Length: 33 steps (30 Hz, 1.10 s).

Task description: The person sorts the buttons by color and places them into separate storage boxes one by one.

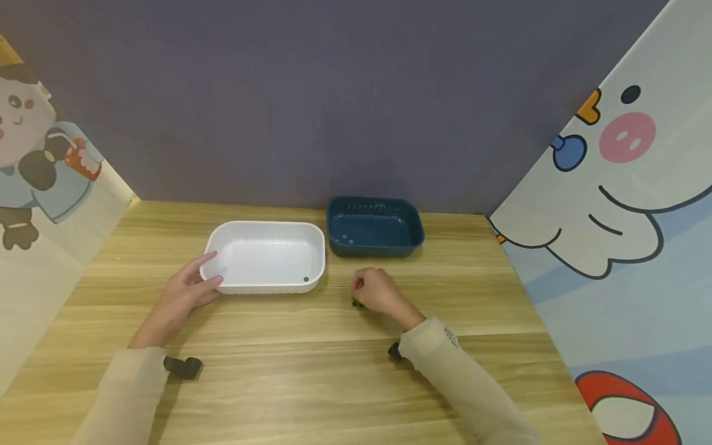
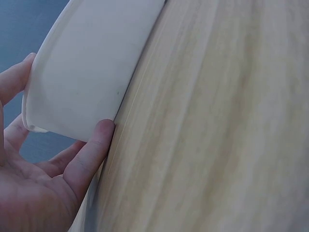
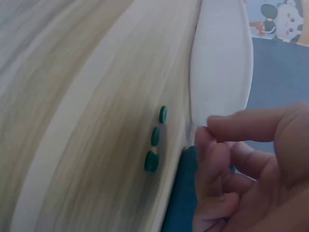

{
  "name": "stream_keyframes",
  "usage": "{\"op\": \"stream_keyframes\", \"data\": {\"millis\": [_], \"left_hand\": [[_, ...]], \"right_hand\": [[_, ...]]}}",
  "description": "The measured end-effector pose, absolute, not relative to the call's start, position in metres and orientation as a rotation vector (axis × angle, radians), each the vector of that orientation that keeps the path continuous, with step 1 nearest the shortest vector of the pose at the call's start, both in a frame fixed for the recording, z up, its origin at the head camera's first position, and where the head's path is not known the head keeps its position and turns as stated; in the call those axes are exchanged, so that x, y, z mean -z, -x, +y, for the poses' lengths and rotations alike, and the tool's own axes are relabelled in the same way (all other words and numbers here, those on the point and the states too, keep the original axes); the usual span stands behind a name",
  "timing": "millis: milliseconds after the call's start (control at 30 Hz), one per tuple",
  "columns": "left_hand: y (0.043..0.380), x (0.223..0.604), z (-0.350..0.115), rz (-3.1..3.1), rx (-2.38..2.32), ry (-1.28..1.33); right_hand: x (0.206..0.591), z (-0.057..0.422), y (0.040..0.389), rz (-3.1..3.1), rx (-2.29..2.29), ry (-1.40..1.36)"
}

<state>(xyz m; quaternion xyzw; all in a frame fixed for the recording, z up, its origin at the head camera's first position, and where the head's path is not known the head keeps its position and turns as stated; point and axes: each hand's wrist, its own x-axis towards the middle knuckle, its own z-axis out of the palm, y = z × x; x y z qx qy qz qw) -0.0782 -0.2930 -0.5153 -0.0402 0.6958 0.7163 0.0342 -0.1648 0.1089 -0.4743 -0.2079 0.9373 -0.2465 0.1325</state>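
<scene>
A white plastic basin (image 1: 264,253) stands on the wooden table, one small green disc (image 1: 306,279) inside at its near right corner. My left hand (image 1: 186,293) grips the basin's left end, thumb against the near side and fingers at the rim. In the left wrist view the thumb (image 2: 94,150) lies along the basin's outer wall. Right of the basin is my right hand (image 1: 375,290), fingers curled, thumb and index tips together; I cannot tell whether something is hidden between them. Just below it, several green discs (image 3: 155,136) sit in a row on the table.
A dark blue basket (image 1: 375,228) stands right beside the white basin, against the grey back panel (image 1: 356,111). Printed cartoon panels (image 1: 623,185) border the table on both sides. A black wrist device (image 1: 183,368) sticks out at the left sleeve.
</scene>
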Motion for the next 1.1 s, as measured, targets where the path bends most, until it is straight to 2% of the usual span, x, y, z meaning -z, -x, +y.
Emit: {"op": "stream_keyframes", "data": {"millis": [267, 1100], "left_hand": [[0.078, 0.515, -0.292, 2.115, -2.23, 0.12], [0.078, 0.515, -0.292, 2.111, -2.234, 0.133]], "right_hand": [[0.473, 0.116, 0.161, 2.82, 0.447, 0.555], [0.484, 0.12, 0.163, 2.828, 0.316, 0.392]]}}
